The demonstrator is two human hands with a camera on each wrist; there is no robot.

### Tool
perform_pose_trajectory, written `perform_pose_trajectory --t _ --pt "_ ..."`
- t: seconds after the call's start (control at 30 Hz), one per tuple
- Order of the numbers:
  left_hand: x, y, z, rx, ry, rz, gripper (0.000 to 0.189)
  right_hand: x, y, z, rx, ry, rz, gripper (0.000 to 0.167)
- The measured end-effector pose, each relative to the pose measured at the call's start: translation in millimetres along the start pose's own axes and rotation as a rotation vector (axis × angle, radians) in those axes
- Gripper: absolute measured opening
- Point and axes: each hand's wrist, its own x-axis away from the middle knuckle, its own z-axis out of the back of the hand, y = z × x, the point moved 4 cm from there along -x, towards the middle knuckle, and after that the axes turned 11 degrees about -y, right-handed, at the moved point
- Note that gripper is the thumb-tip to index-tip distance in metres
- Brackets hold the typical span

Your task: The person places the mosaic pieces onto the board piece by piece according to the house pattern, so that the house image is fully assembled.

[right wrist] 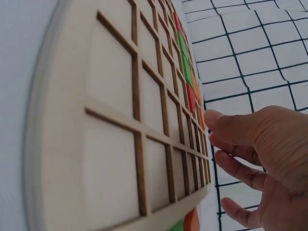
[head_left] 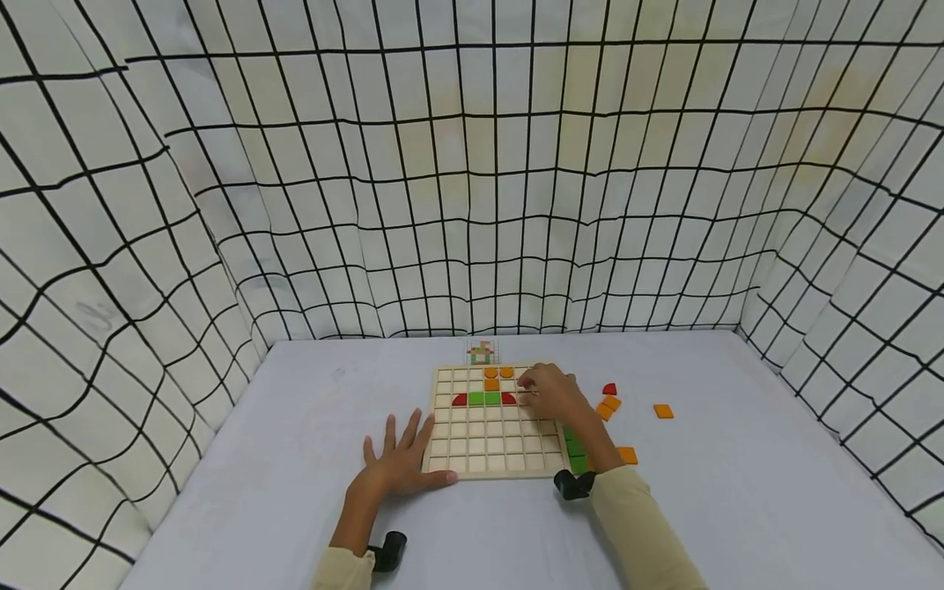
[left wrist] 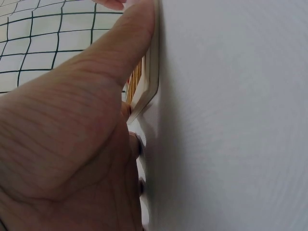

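Observation:
A wooden grid board (head_left: 477, 474) lies on the white table. My left hand (head_left: 398, 469) rests spread at its lower left, the thumb along the near edge and the fingers beside the left edge. Over the upper right cells, my right hand (head_left: 558, 395) has its fingers loosely bent; no piece shows between thumb and fingers in the right wrist view. Within the grid are orange round pieces (head_left: 506, 373), an orange square (head_left: 491, 385), green squares (head_left: 475, 399) and red quarter-round pieces (head_left: 460, 400). The right hand hides some cells.
A small pattern card (head_left: 483, 352) stands behind the board. Right of it lie loose orange squares (head_left: 664, 411), a red piece (head_left: 609, 389) and green squares (head_left: 578, 464), partly under the right forearm. Black-lined white cloth (head_left: 516, 205) surrounds the table.

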Motion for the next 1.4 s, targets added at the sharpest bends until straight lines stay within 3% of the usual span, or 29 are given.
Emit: perform_pose_trajectory --t 0.23,0.5,1.03,1.4 --pt "-0.9 -3.4 -2.0 -0.001 -0.005 0.011 0.107 7.5 16 11 0.026 0.016 -0.054 0.022" --pt "-2.5 -3.0 -2.2 -0.002 0.003 -0.001 0.107 25.0 36 23 0.025 0.054 -0.059 0.025" --pt "-4.8 -3.9 -3.2 0.005 0.001 -0.003 0.106 47.4 97 35 0.038 0.116 -0.328 0.03" --pt "-1.3 -2.1 -1.9 0.007 0.003 -0.007 0.106 55.1 119 33 -0.031 0.087 -0.392 0.034"
